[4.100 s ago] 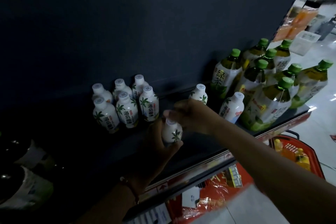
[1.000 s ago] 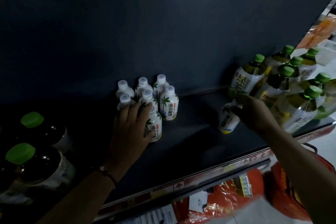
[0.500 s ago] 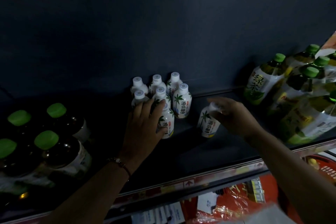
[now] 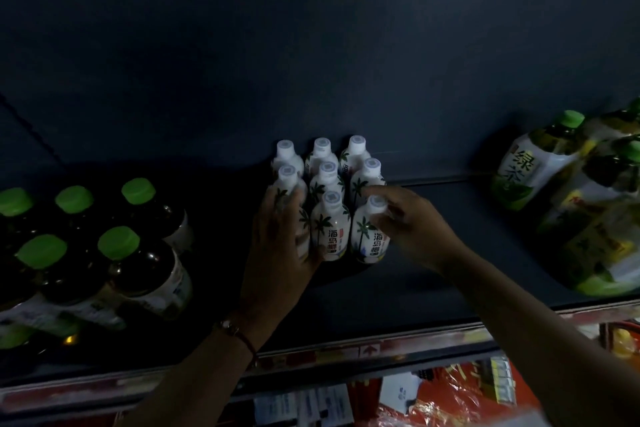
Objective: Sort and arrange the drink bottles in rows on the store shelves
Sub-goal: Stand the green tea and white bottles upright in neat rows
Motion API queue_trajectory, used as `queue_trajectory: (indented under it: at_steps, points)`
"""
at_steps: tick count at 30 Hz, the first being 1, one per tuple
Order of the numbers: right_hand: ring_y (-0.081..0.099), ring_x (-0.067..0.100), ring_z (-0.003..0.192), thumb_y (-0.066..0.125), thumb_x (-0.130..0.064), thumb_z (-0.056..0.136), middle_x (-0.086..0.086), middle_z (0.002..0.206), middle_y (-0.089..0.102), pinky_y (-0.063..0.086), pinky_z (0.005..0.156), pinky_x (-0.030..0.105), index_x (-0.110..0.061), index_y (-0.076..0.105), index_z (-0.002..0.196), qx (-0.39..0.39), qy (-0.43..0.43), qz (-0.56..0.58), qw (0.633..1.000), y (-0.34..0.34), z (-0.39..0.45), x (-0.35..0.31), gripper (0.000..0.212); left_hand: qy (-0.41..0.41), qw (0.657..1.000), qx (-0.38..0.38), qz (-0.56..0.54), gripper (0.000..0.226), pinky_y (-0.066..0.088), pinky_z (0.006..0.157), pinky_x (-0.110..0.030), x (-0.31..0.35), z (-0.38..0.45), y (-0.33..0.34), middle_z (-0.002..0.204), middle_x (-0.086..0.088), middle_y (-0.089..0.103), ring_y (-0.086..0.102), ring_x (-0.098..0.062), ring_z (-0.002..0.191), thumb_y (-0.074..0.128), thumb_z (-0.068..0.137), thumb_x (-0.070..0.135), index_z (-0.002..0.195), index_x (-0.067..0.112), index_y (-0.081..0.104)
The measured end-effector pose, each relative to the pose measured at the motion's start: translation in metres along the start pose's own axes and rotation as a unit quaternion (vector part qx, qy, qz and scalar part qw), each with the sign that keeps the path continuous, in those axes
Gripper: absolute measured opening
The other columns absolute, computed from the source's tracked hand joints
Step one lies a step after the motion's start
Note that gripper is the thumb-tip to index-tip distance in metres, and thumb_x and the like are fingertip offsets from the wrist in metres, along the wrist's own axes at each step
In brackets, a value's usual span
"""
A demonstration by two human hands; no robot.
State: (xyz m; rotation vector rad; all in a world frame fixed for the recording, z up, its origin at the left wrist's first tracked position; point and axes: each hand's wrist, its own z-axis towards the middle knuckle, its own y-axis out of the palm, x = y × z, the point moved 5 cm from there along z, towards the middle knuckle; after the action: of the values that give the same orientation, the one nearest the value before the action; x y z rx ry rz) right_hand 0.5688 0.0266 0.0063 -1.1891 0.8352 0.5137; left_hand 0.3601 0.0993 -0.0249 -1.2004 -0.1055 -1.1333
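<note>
Several small white bottles with palm-tree labels (image 4: 329,229) stand in three rows on the dark shelf (image 4: 398,291). My left hand (image 4: 280,246) lies with straight fingers over the front-left bottle, which it mostly hides. My right hand (image 4: 412,222) pinches the cap and neck of the front-right white bottle (image 4: 370,236), which stands upright beside the front-middle one.
Dark bottles with green caps (image 4: 117,253) stand at the left of the shelf. Large green-tea bottles (image 4: 561,191) crowd the right end. Bare shelf lies between them and the white bottles. The shelf's price rail (image 4: 346,354) runs along the front, with red packaging below.
My right hand carried a white bottle leftward from beside the green-tea bottles and stood it at the front right of the group. My left hand stayed on the front-left bottle.
</note>
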Motion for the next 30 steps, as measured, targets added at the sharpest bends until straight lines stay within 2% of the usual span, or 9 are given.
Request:
queue_trajectory:
  at_steps: [3, 5, 8, 11, 14, 17, 21, 27, 30]
  points:
    - [0.056, 0.008, 0.121, 0.078, -0.02, 0.076, -0.009, 0.129, 0.057, 0.05, 0.1, 0.04, -0.032, 0.051, 0.132, 0.006, 0.021, 0.062, 0.998, 0.006, -0.005, 0.01, 0.064, -0.078, 0.988, 0.017, -0.134, 0.102, 0.039, 0.113, -0.04, -0.016, -0.014, 0.004, 0.159, 0.002, 0.027, 0.033, -0.014, 0.144, 0.079, 0.079, 0.028, 0.154, 0.042, 0.012]
    - [0.06, 0.009, 0.117, 0.083, -0.007, 0.07, -0.008, 0.127, 0.062, 0.055, 0.092, 0.033, -0.029, 0.047, 0.134, -0.007, 0.02, 0.113, 0.993, 0.014, -0.008, 0.016, 0.077, -0.121, 0.973, 0.016, -0.197, 0.102, 0.036, 0.114, -0.034, -0.027, -0.018, 0.009, 0.156, 0.008, 0.035, 0.035, -0.004, 0.142, 0.08, 0.08, 0.015, 0.155, 0.035, 0.014]
    - [0.066, 0.002, 0.103, 0.081, 0.003, 0.069, -0.011, 0.114, 0.069, 0.057, 0.081, 0.025, -0.031, 0.051, 0.128, 0.015, 0.037, 0.113, 0.993, 0.022, -0.012, 0.025, 0.075, -0.179, 0.958, 0.001, -0.223, 0.094, 0.038, 0.108, -0.026, -0.038, -0.019, 0.015, 0.147, 0.015, 0.046, 0.044, 0.003, 0.133, 0.078, 0.082, 0.017, 0.154, 0.036, 0.02]
    - [0.067, 0.003, 0.099, 0.08, -0.005, 0.071, -0.011, 0.111, 0.07, 0.057, 0.087, 0.036, -0.029, 0.057, 0.123, 0.02, 0.036, 0.086, 0.995, 0.025, -0.01, 0.029, 0.061, -0.196, 0.959, 0.001, -0.204, 0.068, 0.041, 0.095, -0.012, -0.041, -0.018, 0.017, 0.122, 0.033, 0.055, 0.052, 0.017, 0.113, 0.077, 0.084, 0.021, 0.137, 0.043, 0.04]
    - [0.066, 0.006, 0.106, 0.077, -0.004, 0.076, -0.01, 0.117, 0.068, 0.056, 0.09, 0.036, -0.028, 0.053, 0.132, 0.016, 0.038, 0.11, 0.993, 0.026, -0.009, 0.028, 0.065, -0.196, 0.958, 0.003, -0.211, 0.071, 0.039, 0.086, 0.0, -0.043, -0.017, 0.018, 0.116, 0.039, 0.052, 0.05, 0.024, 0.107, 0.076, 0.085, 0.019, 0.142, 0.04, 0.04]
    - [0.061, 0.013, 0.114, 0.077, -0.008, 0.077, -0.003, 0.123, 0.062, 0.055, 0.092, 0.04, -0.026, 0.055, 0.129, 0.025, 0.019, 0.118, 0.992, 0.029, -0.009, 0.032, 0.06, -0.197, 0.955, 0.0, -0.222, 0.072, 0.042, 0.092, -0.005, -0.044, -0.017, 0.017, 0.12, 0.035, 0.055, 0.051, 0.02, 0.112, 0.076, 0.084, 0.018, 0.145, 0.034, 0.04]
    - [0.058, 0.022, 0.118, 0.083, -0.034, 0.072, 0.004, 0.132, 0.053, 0.054, 0.093, 0.045, -0.035, 0.041, 0.144, 0.022, 0.04, 0.113, 0.993, 0.039, -0.003, 0.057, 0.083, -0.198, 0.955, 0.012, -0.221, 0.077, 0.046, 0.105, -0.028, -0.043, -0.018, 0.015, 0.131, 0.022, 0.058, 0.053, 0.008, 0.12, 0.078, 0.083, 0.021, 0.149, 0.028, 0.038]
    - [0.059, 0.025, 0.12, 0.085, -0.017, 0.067, 0.003, 0.13, 0.06, 0.053, 0.093, 0.051, -0.031, 0.043, 0.137, 0.047, 0.001, 0.171, 0.984, 0.046, -0.004, 0.062, 0.083, -0.185, 0.964, 0.102, -0.162, 0.125, 0.026, 0.11, -0.024, -0.017, -0.026, 0.022, 0.161, 0.004, 0.014, 0.02, -0.001, 0.142, 0.089, 0.069, 0.028, 0.156, 0.036, 0.0]
    - [0.063, 0.025, 0.116, 0.085, -0.009, 0.067, 0.001, 0.123, 0.064, 0.055, 0.09, 0.049, -0.025, 0.043, 0.131, 0.03, 0.001, 0.196, 0.98, 0.045, -0.004, 0.066, 0.078, -0.157, 0.975, 0.113, -0.11, 0.131, 0.034, 0.114, -0.03, -0.005, -0.029, 0.037, 0.163, 0.003, -0.003, 0.018, -0.015, 0.148, 0.091, 0.066, 0.033, 0.154, 0.043, -0.005]
